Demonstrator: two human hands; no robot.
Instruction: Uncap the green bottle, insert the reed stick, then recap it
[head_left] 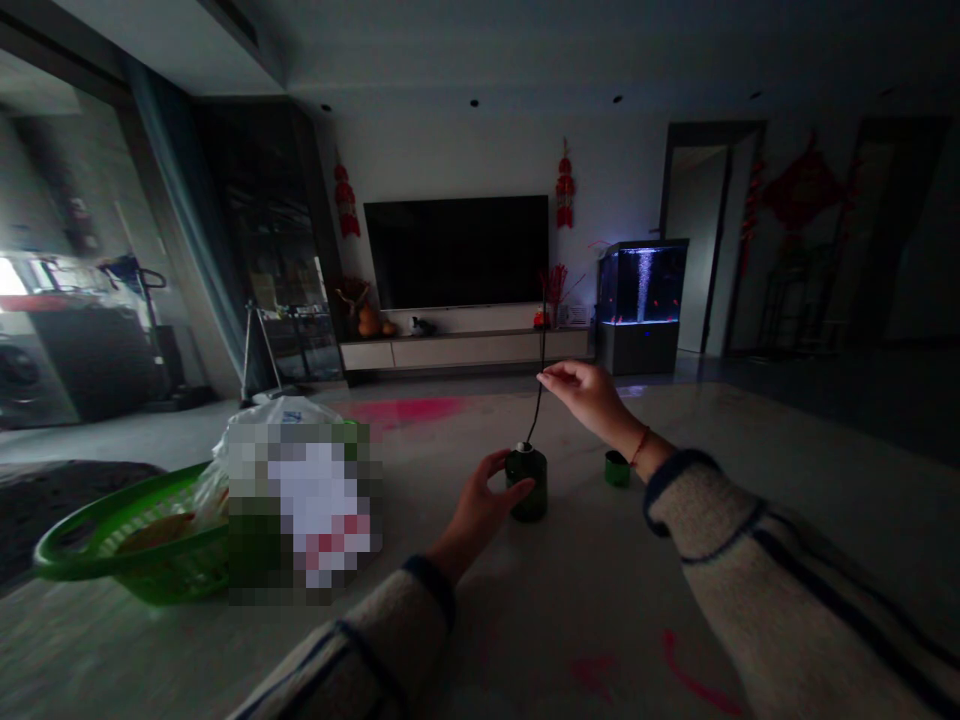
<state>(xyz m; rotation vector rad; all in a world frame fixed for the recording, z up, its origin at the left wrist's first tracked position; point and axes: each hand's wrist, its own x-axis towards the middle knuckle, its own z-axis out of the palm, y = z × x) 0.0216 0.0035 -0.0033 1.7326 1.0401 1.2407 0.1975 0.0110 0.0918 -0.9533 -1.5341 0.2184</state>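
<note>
Bottle (left hand partly covering); dark stick, top indistinct

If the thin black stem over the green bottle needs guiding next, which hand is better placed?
Probably the right hand: it pinches the black stem above the green bottle. The left hand is occupied gripping the bottle's side, so it seems better suited to steadying.

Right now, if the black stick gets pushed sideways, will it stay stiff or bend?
The stick would probably bend, since it curves between the right hand and the bottle. It is likely light, being so thin. A push might tug the bottle too, though the left hand grips it.
</note>
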